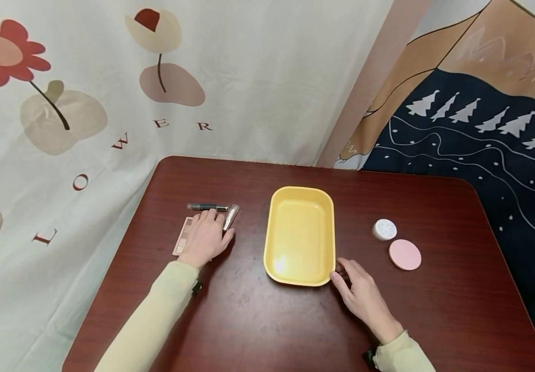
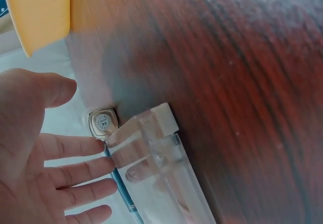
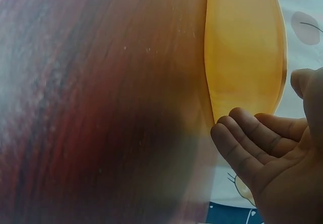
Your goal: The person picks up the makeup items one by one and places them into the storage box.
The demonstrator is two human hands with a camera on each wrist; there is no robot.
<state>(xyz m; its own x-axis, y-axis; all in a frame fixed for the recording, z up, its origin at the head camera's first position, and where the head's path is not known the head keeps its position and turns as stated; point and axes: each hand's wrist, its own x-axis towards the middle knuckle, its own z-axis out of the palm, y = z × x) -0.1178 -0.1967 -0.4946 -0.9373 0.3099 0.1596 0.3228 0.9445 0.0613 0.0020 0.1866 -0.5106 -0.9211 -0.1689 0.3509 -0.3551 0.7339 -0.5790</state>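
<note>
My left hand (image 1: 204, 240) is spread over an eyeshadow palette (image 1: 182, 236), covering much of it. A shiny tube (image 1: 231, 217) lies just past its fingertips, and a dark slim pen (image 1: 201, 206) lies behind. From the left wrist, the fingers extend toward the clear-edged palette (image 2: 164, 173), with the tube's square end (image 2: 103, 123) by the index finger. At the near right corner of a yellow tray (image 1: 300, 282) is my right hand (image 1: 362, 294), thumb at the rim. Its fingers (image 3: 242, 146) are loosely bent beside the tray wall (image 3: 245, 57) in the right wrist view.
Right of the tray, a small white round container (image 1: 384, 229) stands near a pink round compact (image 1: 405, 254). All of these are on a dark reddish wooden table (image 1: 258, 330). Printed curtains (image 1: 258, 77) hang along the table's back and sides.
</note>
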